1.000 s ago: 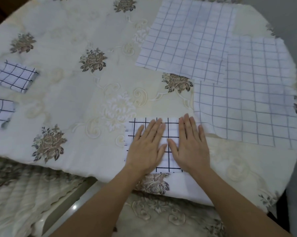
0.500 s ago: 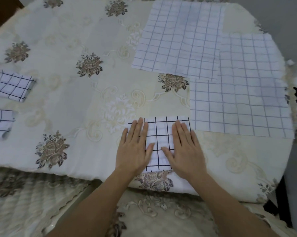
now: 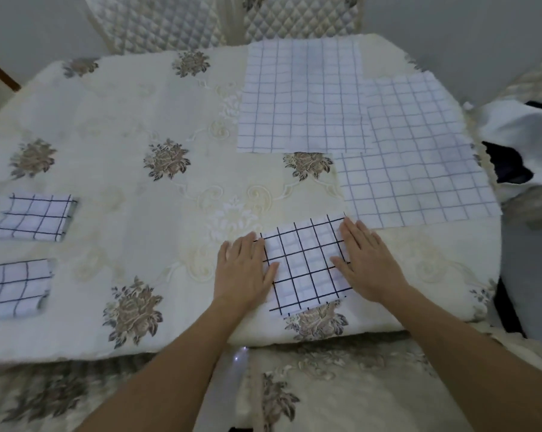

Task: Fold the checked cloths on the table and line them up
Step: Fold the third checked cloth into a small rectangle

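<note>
A folded white cloth with black checks [image 3: 307,263] lies near the table's front edge. My left hand [image 3: 244,269] rests flat on its left edge and my right hand [image 3: 367,260] flat on its right edge, fingers extended, neither gripping. Two folded checked cloths lie at the far left, one [image 3: 34,217] behind the other [image 3: 14,288]. Two unfolded pale checked cloths are spread out at the back right, one [image 3: 304,95] overlapping the other [image 3: 419,157].
The table [image 3: 138,194] wears a cream floral cover. Quilted chair backs [image 3: 226,17] stand behind it. A white and dark bundle [image 3: 519,138] sits off the right edge. A cushioned seat [image 3: 325,385] is just below the front edge.
My hands have slid apart from the middle of the folded cloth to its left and right edges. The view has tilted up, showing more of the table's far side.
</note>
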